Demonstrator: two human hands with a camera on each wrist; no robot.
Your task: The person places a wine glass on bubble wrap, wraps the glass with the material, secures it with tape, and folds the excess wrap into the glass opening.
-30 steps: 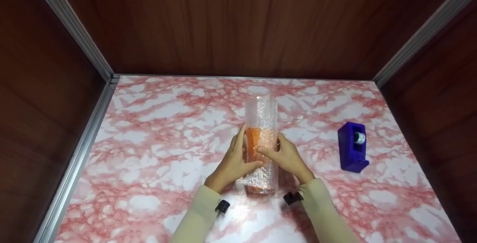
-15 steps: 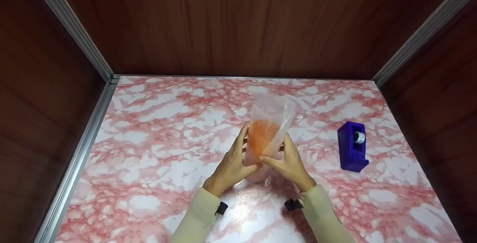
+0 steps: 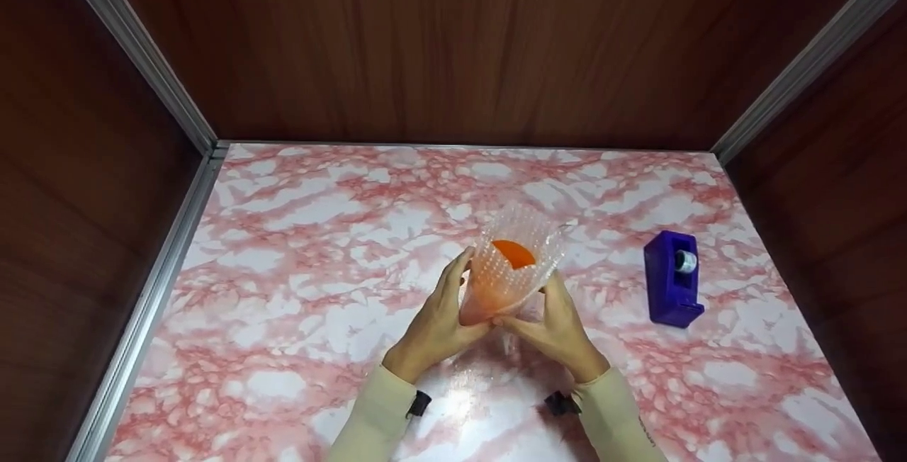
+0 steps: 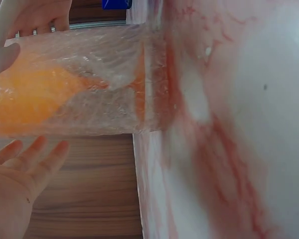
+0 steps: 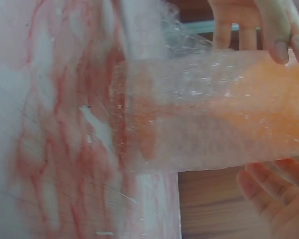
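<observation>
An orange stemmed goblet (image 3: 514, 254) stands inside a sleeve of clear bubble wrap (image 3: 496, 283) at the table's middle. The wrap's top is open towards the head camera, with part of the orange bowl showing within. In the left wrist view the bowl (image 4: 27, 99) narrows to a stem and a flat foot (image 4: 139, 92), all seen through plastic. My left hand (image 3: 436, 327) holds the wrapped goblet from the left, and my right hand (image 3: 558, 326) holds it from the right. Both thumbs come together on the near side; some fingers are hidden behind.
A purple tape dispenser (image 3: 668, 281) with a roll of tape (image 3: 685, 261) stands on the right of the red-and-white marbled table (image 3: 283, 306). Dark wood panels (image 3: 453, 44) enclose the back and sides, with metal rails (image 3: 142, 58) along the corners.
The wrapped goblet has gone from lying lengthwise to standing more upright, its open top turned towards the head camera. Both hands kept hold and shifted slightly. The tape dispenser stayed in place.
</observation>
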